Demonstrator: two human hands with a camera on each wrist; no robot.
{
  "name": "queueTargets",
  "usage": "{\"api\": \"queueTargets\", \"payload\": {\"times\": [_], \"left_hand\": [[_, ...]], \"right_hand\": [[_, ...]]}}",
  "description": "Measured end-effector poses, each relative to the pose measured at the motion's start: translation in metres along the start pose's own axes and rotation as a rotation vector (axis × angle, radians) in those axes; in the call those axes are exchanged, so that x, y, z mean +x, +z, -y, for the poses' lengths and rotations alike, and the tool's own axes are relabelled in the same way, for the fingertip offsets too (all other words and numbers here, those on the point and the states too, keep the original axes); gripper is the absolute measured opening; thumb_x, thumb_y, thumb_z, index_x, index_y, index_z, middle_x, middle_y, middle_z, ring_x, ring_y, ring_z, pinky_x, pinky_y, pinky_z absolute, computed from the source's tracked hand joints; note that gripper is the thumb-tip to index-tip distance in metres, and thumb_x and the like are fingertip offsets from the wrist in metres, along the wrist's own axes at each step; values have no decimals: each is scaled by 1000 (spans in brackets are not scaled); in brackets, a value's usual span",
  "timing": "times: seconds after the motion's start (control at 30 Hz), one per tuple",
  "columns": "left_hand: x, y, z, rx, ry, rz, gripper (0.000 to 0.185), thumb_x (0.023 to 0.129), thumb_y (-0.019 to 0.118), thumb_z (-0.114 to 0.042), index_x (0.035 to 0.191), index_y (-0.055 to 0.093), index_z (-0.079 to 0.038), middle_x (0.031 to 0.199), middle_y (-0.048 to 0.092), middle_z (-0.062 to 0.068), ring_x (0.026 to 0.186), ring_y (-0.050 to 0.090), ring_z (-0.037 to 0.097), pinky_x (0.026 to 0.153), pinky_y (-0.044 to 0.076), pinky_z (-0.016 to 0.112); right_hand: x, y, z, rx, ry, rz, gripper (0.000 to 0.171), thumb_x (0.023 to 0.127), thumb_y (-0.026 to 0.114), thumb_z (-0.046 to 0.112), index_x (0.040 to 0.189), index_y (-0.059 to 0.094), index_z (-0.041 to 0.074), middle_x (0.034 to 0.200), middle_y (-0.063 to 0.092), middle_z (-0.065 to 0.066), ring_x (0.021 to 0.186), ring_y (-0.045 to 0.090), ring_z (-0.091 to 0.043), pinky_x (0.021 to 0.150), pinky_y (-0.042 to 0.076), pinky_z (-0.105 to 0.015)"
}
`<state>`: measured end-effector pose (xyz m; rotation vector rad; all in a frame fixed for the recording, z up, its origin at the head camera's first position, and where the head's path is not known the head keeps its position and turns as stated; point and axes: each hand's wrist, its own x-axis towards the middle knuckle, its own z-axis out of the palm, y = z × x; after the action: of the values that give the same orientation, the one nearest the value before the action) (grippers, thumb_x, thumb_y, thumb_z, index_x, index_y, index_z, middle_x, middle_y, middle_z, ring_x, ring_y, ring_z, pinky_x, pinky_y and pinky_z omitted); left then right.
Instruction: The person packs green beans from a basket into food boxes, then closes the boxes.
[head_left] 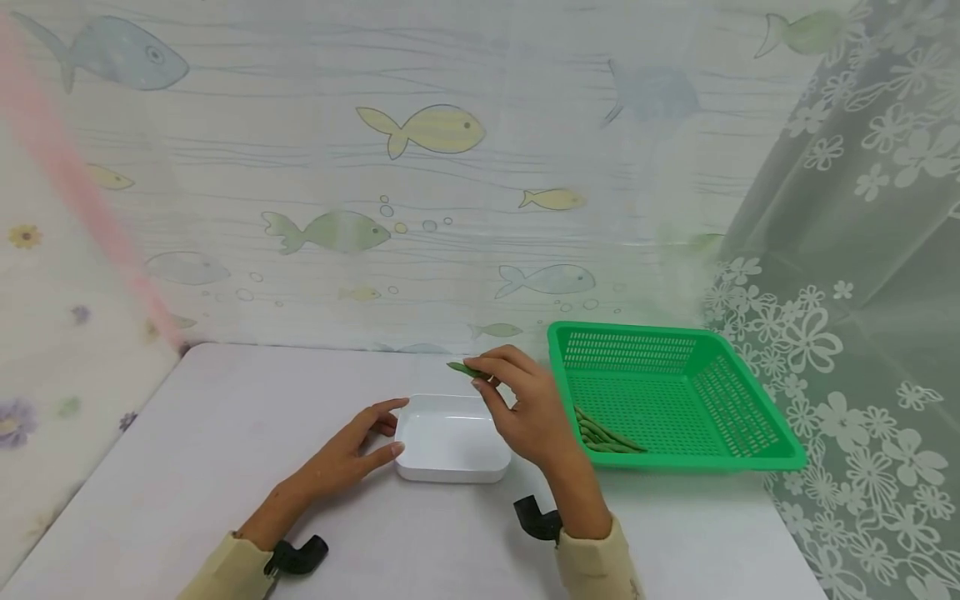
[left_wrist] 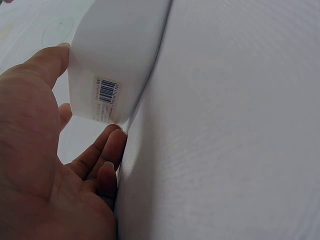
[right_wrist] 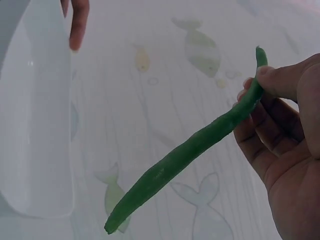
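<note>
Right hand (head_left: 528, 408) raised above the far edge of the white dish (head_left: 452, 440), fingers curled, thumb and fingertips pinching one end of a green bean (head_left: 467, 368). Bean held clear of the dish, free end pointing away from the palm toward the left; in the right wrist view the same bean (right_wrist: 190, 150) long, slightly curved, gripped near its stem tip by the fingers (right_wrist: 280, 82), the rest hanging in open air with the fish-patterned backdrop (right_wrist: 200, 50) behind.

Left hand (head_left: 352, 450) resting on the table (head_left: 187, 467) at the dish's left side, fingers fairly straight, thumb and fingertips touching the dish's near-left corner and wall. In the left wrist view, thumb (left_wrist: 47, 65) against the white wall of the dish (left_wrist: 115, 55), barcode sticker (left_wrist: 107, 90) just beyond the palm, other fingers (left_wrist: 107, 147) tucked against the bottom edge where dish meets table. No clear wrap around it: touching and steadying rather than clamping.

Hands apart, dish between them.

Just right of the right hand, a green basket (head_left: 750, 450) on the table, a few more green beans (head_left: 603, 435) lying in its near-left corner, close beside the right wrist. Cream sleeves and black wrist mounts at both forearms.
</note>
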<state>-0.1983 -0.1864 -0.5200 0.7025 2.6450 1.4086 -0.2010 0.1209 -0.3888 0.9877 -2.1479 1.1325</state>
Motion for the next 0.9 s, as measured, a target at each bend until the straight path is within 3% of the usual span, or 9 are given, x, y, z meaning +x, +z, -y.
{"api": "queueTargets", "payload": {"times": [0.27, 0.63, 0.9], "left_hand": [[2, -1, 1, -5, -11, 4, 68, 103, 72, -40, 162, 38, -32, 137, 58, -1, 127, 59, 19, 113, 43, 51], [4, 0, 4, 6, -29, -6, 71, 99, 76, -45, 160, 40, -35, 136, 59, -2, 126, 59, 18, 109, 45, 52], [4, -1, 2, 14, -45, -14, 72, 96, 78, -47, 158, 43, -36, 134, 61, -3, 123, 61, 17, 106, 47, 49]], "right_hand": [[2, 24, -2, 45, 86, 45, 25, 100, 73, 1, 124, 76, 8, 112, 68, 0, 94, 67, -12, 82, 58, -24], [-8, 57, -18, 34, 147, 90, 25, 98, 75, -1, 121, 74, 7, 110, 70, 1, 95, 68, -11, 80, 59, -25], [-13, 71, -22, 2, 176, 184, 24, 98, 74, -2, 121, 73, 5, 110, 70, -4, 96, 69, -13, 83, 59, -24]]}}
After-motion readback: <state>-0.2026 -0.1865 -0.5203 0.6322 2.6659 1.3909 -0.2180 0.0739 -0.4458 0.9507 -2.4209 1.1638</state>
